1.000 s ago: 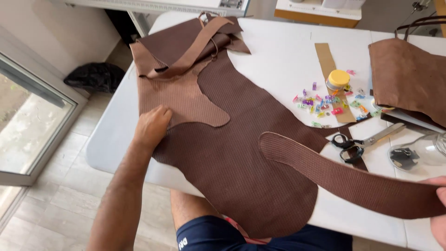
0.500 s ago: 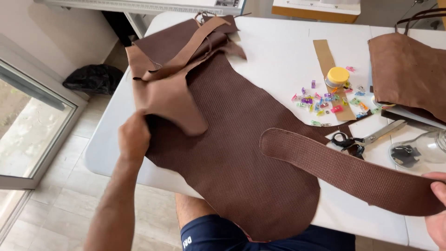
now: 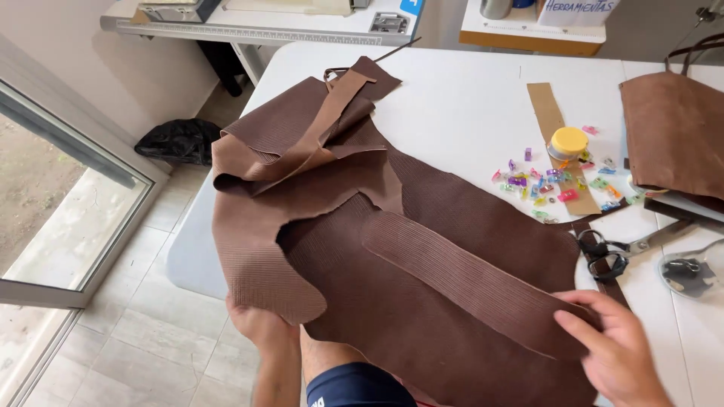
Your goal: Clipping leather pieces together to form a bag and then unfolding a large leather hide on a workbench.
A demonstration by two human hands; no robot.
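A large sheet of brown ribbed leather lies across the white table, hanging over the near edge. My left hand is under its near left edge, gripping a flap that is folded up and over. My right hand presses down on the right end of a long brown leather strip lying diagonally on the sheet. More folded brown pieces are bunched at the sheet's far left end.
Several small coloured clips are scattered beside a yellow-lidded jar and a cardboard strip. Black-handled scissors lie at the right. A brown leather bag rests at the far right. A black bag sits on the floor.
My left hand slid from the top of the sheet to its near edge and folded the left flap over. The strip and my right hand shifted left onto the sheet.
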